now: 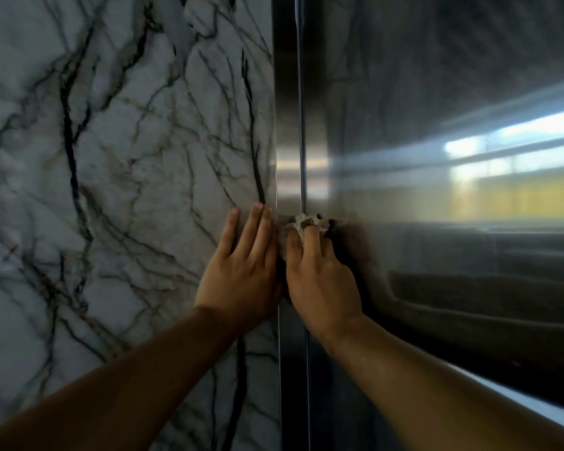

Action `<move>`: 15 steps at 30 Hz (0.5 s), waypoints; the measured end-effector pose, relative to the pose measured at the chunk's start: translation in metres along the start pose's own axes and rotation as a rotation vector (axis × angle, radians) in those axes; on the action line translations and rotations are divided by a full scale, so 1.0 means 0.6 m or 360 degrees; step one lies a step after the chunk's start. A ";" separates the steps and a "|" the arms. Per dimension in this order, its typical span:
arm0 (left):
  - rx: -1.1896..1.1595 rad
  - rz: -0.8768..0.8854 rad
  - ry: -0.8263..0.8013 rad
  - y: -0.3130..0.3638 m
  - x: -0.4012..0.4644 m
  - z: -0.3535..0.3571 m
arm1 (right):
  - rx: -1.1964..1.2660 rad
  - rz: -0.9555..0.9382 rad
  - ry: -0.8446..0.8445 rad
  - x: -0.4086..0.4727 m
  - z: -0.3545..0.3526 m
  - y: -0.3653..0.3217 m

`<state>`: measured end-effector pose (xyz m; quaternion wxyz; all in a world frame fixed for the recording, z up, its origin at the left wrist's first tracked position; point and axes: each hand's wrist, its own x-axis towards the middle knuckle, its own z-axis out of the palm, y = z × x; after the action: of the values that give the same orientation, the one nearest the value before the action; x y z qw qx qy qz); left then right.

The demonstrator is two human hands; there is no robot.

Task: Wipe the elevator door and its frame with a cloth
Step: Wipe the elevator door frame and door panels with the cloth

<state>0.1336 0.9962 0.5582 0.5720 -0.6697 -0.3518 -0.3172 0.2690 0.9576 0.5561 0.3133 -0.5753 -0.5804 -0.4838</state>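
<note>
Head view: left hand (241, 268) lies flat w/ straight fingers on the marble wall (111, 157). Right hand (319, 275) has fingers curled round a crumpled cloth (302, 224), pressing it on the shiny metal frame (288, 141) beside the elevator door (437, 125).

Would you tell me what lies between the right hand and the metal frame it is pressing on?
A crumpled pale cloth, held under the right hand against the metal frame, as the head view shows.

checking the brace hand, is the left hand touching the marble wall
Touching. The head view shows the left hand laid flat on the marble wall, fingers straight against the stone with no gap, beside the metal frame.
</note>
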 end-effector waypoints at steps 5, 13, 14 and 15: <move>-0.0004 0.0009 -0.0084 0.028 -0.033 0.005 | 0.0027 -0.0015 -0.0035 -0.038 0.012 -0.005; 0.0015 0.0003 -0.0182 0.063 -0.079 0.013 | 0.0034 -0.0045 -0.0036 -0.094 0.033 -0.017; -0.0006 0.0015 -0.0181 0.068 -0.086 0.013 | 0.0052 -0.0055 -0.0037 -0.103 0.036 -0.018; -0.0035 0.0027 -0.0173 0.075 -0.095 0.015 | 0.0064 -0.0063 -0.0031 -0.117 0.041 -0.021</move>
<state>0.1396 0.9943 0.4853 0.5472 -0.6952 -0.3731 -0.2793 0.2714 0.9562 0.4808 0.3096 -0.5619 -0.6042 -0.4726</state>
